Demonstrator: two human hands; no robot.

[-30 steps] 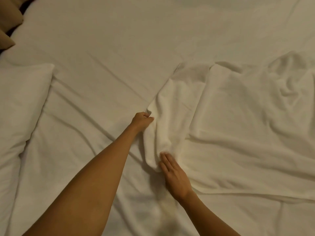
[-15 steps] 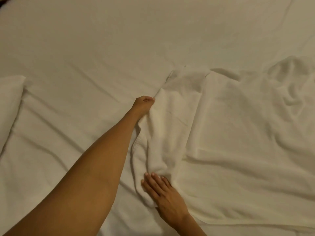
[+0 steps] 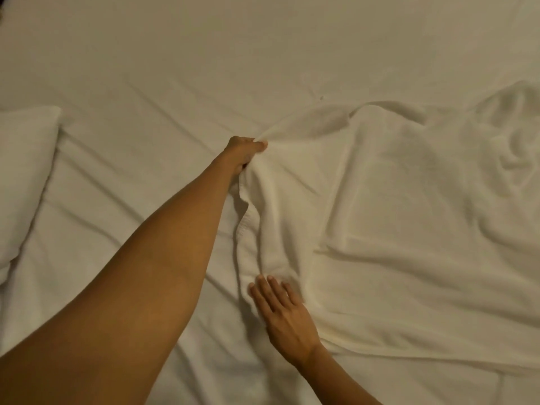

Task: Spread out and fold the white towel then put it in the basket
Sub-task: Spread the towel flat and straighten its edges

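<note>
A large white towel [image 3: 394,214] lies rumpled across the right half of a white bed sheet [image 3: 204,54]. Its left edge is bunched into a long ridge. My left hand [image 3: 245,150] reaches far forward and pinches the upper end of that ridge, pulling the cloth taut. My right hand [image 3: 283,314] lies flat with fingers spread, palm down on the towel's near left corner. The towel's right part runs out of frame. No basket is in view.
A white pillow [image 3: 23,176] lies at the left edge of the bed. The sheet has long creases running toward the pillow. The far part of the bed is bare sheet.
My left hand has pulled the towel's edge farther away from me, stretching the bunched ridge longer. My right hand has stayed pressed flat on the near corner. The view has shifted.
</note>
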